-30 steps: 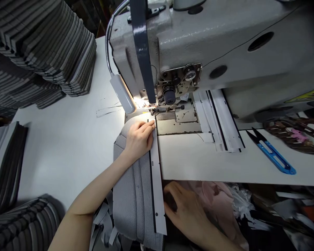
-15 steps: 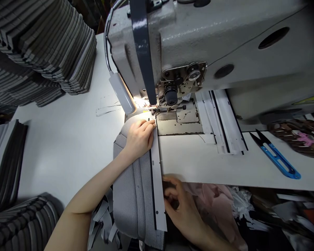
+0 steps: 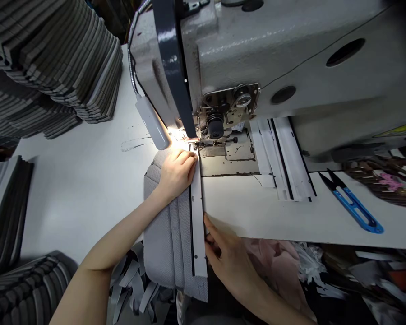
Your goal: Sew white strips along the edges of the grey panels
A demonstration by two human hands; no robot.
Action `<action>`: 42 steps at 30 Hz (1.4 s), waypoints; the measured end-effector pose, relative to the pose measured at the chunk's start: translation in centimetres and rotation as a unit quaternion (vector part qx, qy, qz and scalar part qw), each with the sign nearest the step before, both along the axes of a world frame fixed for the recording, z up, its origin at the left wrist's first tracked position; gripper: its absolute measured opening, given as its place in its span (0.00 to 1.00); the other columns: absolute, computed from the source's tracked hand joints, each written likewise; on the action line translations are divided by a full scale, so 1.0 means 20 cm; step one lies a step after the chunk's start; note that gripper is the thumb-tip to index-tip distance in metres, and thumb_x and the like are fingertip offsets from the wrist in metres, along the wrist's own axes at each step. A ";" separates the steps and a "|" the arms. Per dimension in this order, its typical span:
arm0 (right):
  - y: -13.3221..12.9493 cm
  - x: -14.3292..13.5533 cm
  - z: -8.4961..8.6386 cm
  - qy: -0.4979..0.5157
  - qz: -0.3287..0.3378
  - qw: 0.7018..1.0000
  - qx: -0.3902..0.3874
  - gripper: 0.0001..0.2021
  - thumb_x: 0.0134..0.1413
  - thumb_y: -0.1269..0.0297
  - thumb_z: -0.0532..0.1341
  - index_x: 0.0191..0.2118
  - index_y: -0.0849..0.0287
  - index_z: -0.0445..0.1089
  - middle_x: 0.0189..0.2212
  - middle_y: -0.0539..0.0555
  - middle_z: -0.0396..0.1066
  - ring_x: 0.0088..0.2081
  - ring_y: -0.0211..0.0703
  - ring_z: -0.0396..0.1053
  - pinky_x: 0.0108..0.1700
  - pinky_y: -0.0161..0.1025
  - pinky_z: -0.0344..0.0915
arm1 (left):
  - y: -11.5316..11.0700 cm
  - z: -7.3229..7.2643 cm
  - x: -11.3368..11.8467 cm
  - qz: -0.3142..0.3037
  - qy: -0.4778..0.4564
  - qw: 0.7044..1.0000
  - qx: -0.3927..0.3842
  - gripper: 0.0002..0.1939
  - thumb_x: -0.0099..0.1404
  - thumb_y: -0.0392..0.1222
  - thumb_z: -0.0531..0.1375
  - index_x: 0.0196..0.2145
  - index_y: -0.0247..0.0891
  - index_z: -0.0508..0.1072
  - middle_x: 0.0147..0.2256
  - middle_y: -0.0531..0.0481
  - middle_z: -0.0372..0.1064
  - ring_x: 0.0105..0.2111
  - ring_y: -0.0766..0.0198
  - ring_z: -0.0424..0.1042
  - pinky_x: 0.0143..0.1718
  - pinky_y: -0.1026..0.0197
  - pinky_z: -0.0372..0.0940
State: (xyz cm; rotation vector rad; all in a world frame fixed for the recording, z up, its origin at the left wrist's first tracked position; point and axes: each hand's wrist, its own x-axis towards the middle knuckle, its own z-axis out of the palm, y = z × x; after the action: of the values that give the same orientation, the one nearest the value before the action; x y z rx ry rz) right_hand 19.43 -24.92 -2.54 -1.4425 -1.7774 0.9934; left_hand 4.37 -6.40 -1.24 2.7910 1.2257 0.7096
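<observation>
A grey padded fabric piece lies under the sewing machine head, with a white strip edged in black along its right side. Near the needle, my left hand presses down on the fabric and strip, fingers together and curled. My right hand is lower down, at the strip's right edge; its thumb and forefinger are bent around that edge, and the fingertips are partly hidden. The strip's top end runs under the presser foot, lit by a small lamp.
Stacks of grey pieces stand at the left. More white strips lie right of the needle plate. Blue thread snips and a brown basket are farther right. Grey scraps hang below the table edge.
The fabric and strip have moved up toward the needle. My right hand has moved up and left along the strip's edge, while my left hand stays near the needle.
</observation>
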 end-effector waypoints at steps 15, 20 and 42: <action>0.22 -0.02 0.08 0.001 0.007 0.997 -0.073 0.29 0.54 0.77 0.53 0.62 0.73 0.64 0.23 0.50 0.71 0.22 0.38 0.66 0.29 0.35 0.67 | 0.01 -0.01 -0.02 -0.001 -0.027 0.999 -0.029 0.13 0.73 0.36 0.50 0.47 0.38 0.74 0.48 0.42 0.75 0.47 0.55 0.72 0.50 0.48 0.70; 0.28 -0.02 0.08 0.009 -0.007 0.997 -0.071 0.29 0.54 0.76 0.53 0.62 0.72 0.65 0.20 0.48 0.68 0.21 0.37 0.65 0.29 0.34 0.65 | -0.04 -0.01 -0.02 -0.012 -0.034 0.999 -0.012 0.12 0.72 0.35 0.52 0.47 0.36 0.74 0.47 0.42 0.76 0.47 0.55 0.72 0.50 0.49 0.71; 0.26 -0.04 0.10 -0.037 0.020 0.991 -0.129 0.30 0.58 0.72 0.60 0.65 0.77 0.59 0.24 0.51 0.73 0.23 0.41 0.69 0.34 0.40 0.69 | -0.01 -0.03 -0.02 -0.024 -0.074 0.997 0.029 0.09 0.70 0.32 0.55 0.45 0.35 0.74 0.45 0.43 0.77 0.45 0.57 0.72 0.48 0.51 0.72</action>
State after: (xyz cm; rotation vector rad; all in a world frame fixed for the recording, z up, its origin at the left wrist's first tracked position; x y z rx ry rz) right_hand 18.68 -19.75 -0.57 -1.6253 -1.7864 1.2431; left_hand 4.03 -6.56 -1.92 2.7439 1.1263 0.9433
